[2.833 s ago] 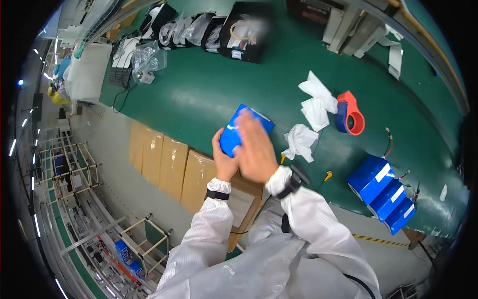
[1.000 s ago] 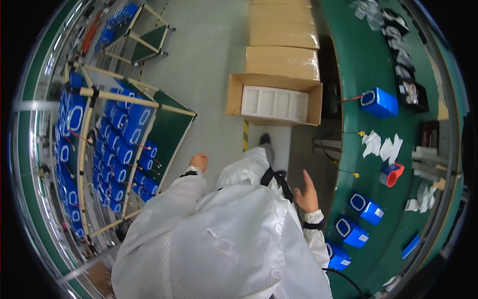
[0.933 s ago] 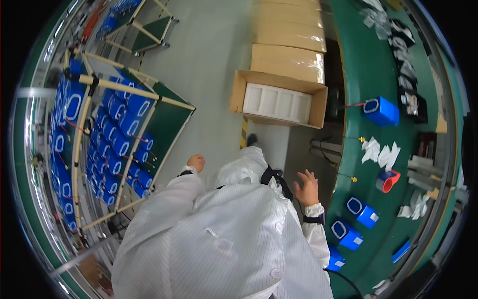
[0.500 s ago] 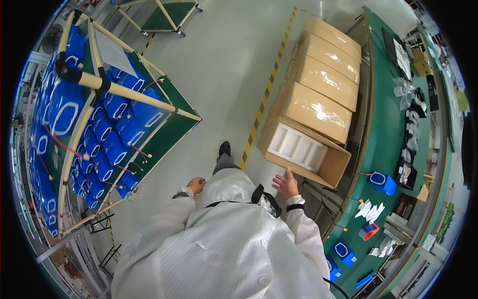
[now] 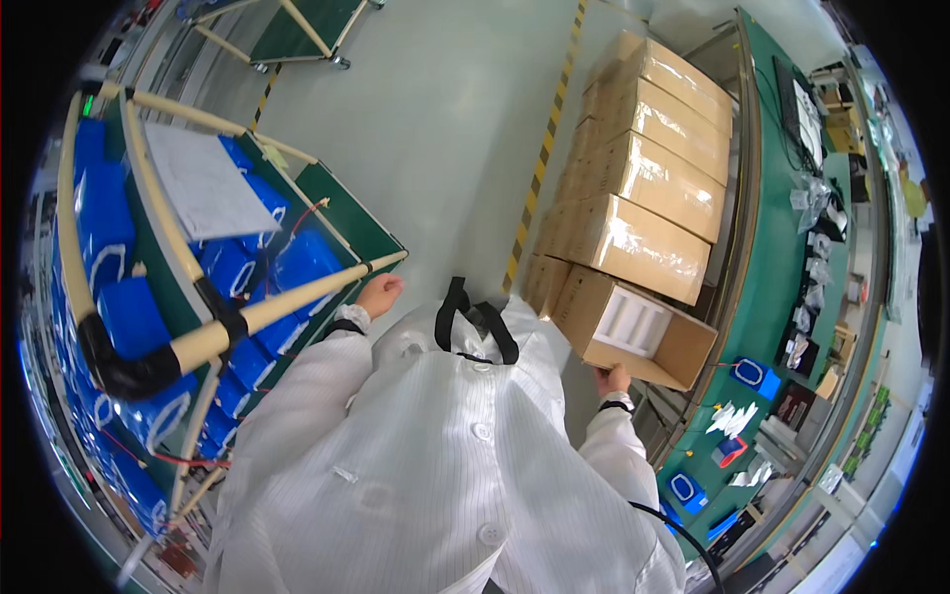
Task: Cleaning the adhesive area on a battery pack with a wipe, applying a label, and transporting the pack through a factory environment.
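My right hand (image 5: 613, 380) is at the near edge of an open cardboard box (image 5: 633, 364), gripping its wall; some of the fingers are hidden by the cardboard. Inside the box sits a white foam insert (image 5: 633, 322) with several slots. My left hand (image 5: 379, 295) hangs in the air beside the corner of a tube-frame cart (image 5: 247, 315), its fingers loosely bent and nothing visible in them. On the cart lie many blue-wrapped battery packs (image 5: 134, 312) with white-edged ends and red wires.
Taped cardboard boxes (image 5: 648, 238) stand in a row beyond the open one. Along the right runs a green workbench (image 5: 757, 247) with blue packs, a red tape roll (image 5: 730, 451) and crumpled paper. A paper sheet (image 5: 208, 183) lies over the cart. Another cart (image 5: 302, 35) stands farther off.
My right hand has gone from spread fingers beside the box to gripping its near edge. My left hand has risen toward the cart corner. The cart looms closer, and the view has shifted.
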The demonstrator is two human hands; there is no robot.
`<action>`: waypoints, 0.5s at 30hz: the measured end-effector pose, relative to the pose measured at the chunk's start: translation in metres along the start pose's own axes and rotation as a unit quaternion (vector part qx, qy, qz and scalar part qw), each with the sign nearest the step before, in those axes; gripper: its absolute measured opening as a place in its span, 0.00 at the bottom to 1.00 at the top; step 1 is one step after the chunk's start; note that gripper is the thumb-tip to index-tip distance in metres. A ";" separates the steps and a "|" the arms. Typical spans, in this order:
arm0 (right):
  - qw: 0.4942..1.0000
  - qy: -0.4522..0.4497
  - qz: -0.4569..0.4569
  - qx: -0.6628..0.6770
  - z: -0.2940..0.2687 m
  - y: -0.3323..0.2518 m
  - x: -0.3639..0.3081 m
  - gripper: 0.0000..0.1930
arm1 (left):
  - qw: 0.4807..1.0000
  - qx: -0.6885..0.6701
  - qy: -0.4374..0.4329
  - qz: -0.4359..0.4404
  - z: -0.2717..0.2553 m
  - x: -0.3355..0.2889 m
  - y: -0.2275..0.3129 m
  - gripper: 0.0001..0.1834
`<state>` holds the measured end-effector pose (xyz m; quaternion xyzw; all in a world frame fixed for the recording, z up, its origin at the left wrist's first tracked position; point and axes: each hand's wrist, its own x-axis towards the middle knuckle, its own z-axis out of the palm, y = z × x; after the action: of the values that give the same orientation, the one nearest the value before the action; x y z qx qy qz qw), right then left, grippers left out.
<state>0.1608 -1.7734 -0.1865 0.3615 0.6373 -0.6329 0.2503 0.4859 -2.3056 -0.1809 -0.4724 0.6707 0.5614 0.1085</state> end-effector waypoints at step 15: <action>0.979 0.149 0.019 -0.140 0.016 0.125 -0.074 0.35 | 0.975 0.193 -0.108 -0.018 -0.099 0.171 0.151 0.18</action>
<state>0.3010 -1.8077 -0.2081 0.4251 0.7428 -0.4715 0.2127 0.3192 -2.4897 -0.1640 -0.3908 0.7421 0.4672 0.2798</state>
